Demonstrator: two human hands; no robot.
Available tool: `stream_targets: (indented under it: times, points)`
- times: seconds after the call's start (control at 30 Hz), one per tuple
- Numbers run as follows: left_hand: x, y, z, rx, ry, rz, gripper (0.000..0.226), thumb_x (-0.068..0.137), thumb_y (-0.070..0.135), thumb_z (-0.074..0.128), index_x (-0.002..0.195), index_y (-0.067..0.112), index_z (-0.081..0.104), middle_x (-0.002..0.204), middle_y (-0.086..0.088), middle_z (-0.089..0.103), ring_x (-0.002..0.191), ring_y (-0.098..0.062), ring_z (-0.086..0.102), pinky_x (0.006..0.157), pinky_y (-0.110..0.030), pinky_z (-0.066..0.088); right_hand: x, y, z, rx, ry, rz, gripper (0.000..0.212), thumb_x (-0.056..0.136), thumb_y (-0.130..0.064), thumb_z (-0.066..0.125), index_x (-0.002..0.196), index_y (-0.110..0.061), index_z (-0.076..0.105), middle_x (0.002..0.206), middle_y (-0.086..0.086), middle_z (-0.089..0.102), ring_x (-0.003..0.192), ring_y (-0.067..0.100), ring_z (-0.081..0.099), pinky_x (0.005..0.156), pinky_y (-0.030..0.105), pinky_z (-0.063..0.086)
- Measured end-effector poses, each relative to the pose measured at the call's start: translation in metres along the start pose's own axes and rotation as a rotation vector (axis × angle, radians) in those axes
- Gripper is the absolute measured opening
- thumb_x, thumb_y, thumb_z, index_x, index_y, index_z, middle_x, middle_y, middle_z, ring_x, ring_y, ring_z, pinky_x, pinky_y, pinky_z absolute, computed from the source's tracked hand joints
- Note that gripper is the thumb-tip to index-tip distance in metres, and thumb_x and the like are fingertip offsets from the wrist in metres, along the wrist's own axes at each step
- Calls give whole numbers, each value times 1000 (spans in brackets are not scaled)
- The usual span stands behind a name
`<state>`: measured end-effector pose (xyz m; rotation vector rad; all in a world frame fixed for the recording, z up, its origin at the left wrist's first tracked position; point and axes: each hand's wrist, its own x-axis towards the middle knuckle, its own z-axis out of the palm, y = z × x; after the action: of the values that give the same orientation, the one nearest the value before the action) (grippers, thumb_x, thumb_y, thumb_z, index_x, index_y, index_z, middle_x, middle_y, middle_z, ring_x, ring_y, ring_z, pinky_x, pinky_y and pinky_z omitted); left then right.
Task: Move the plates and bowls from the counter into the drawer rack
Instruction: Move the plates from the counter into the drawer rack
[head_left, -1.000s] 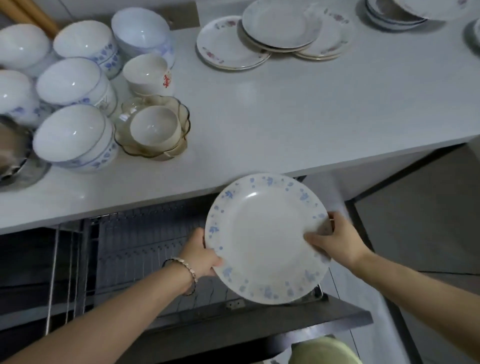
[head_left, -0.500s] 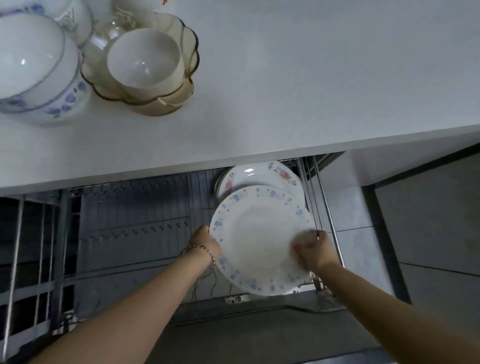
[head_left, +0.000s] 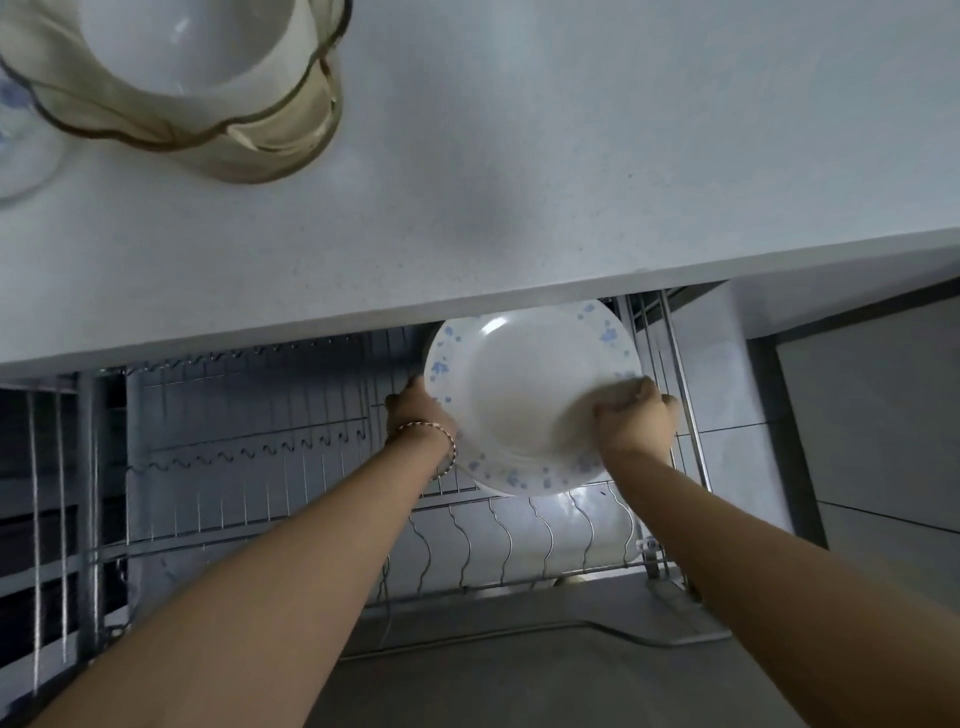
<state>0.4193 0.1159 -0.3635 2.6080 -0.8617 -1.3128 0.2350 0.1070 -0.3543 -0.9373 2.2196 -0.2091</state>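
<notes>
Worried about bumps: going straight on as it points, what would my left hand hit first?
Way looks free: the left hand points over the rack wires, then under the counter, where it's hidden.

Counter (head_left: 571, 156), white, speckled, is overhanging; pale panel (head_left: 727, 389) is standing beside grey floor (head_left: 883, 441); soft light is falling.

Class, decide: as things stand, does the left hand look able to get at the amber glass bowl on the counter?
Probably not yet: the left hand grips the plate by its rim, down in the rack below the counter edge. Freed, nothing else blocks the bowl.
</notes>
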Motion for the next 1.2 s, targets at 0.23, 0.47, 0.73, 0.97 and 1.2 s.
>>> stream_targets:
  times: [0.23,0.47,0.73,0.97,1.2]
  points:
    - [-3,5,-1,-443,-128,15,48,94,17,42,140,27,38,124,0,57,106,-27,58,95,-41,50,-8,9,3,135,-94,157,58,89,-21,55,142,-12,35,141,15,44,122,36,50,99,39,42]
    - [-2,7,5,-669,-243,-58,49,91,34,42,138,40,33,133,-6,55,112,-32,59,96,-56,48,-2,12,9,278,-115,217,61,91,-26,54,144,-12,28,139,13,49,126,35,49,104,39,39]
    - [-32,11,-18,32,-54,47,41,93,21,46,133,10,41,130,-17,50,116,-35,55,90,-35,50,-18,-9,-30,-145,-418,142,14,96,-15,44,103,-8,54,112,22,58,105,34,56,89,35,45]
    - [-132,83,-44,421,-289,366,30,93,12,41,110,8,66,115,-10,66,105,-26,63,90,-28,52,-33,-30,-143,-219,-568,-6,21,92,-15,50,86,3,59,86,16,61,66,24,59,55,27,48]
    - [-236,219,6,383,-365,566,25,84,4,39,72,18,56,78,-12,56,73,-23,56,70,-27,46,-21,-9,-329,-411,-356,-297,30,90,-20,45,97,1,65,99,19,71,96,31,68,81,30,50]
